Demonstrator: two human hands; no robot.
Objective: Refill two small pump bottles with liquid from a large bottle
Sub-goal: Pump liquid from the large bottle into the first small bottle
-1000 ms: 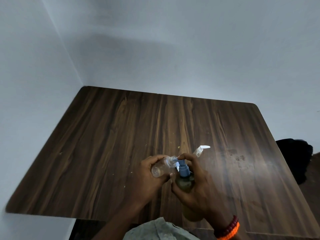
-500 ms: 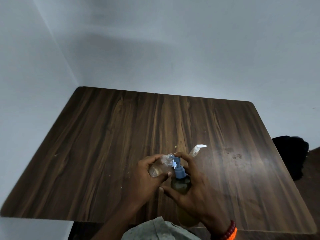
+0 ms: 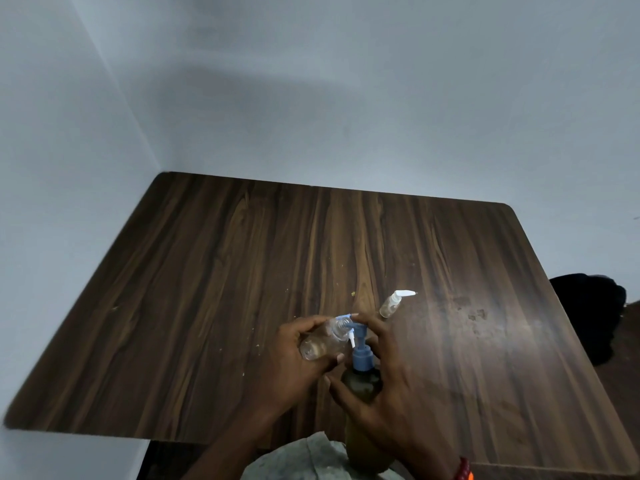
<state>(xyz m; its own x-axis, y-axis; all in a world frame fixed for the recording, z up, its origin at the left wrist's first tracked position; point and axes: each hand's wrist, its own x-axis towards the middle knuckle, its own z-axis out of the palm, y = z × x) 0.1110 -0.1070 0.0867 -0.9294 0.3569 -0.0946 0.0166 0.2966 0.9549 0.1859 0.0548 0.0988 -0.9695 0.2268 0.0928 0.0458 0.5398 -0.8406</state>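
Observation:
My left hand (image 3: 294, 362) grips a small clear bottle (image 3: 323, 339), tilted, its open neck up against the spout of the blue pump (image 3: 360, 351). That pump tops the large olive-brown bottle (image 3: 362, 382), which stands near the table's front edge. My right hand (image 3: 388, 386) wraps around the large bottle, with a finger resting on the pump head. A small white pump piece hangs beside the blue stem. A second small bottle (image 3: 391, 304) with a white pump lies on the table just behind my hands.
The dark wooden table (image 3: 242, 271) sits in a corner between two pale walls. Small crumbs and a stained patch (image 3: 474, 311) mark its surface. A dark object (image 3: 588, 313) lies on the floor beyond the right edge.
Both hands stay on their bottles. The view has shifted slightly and the blue pump head stands a little higher over the small bottle's neck.

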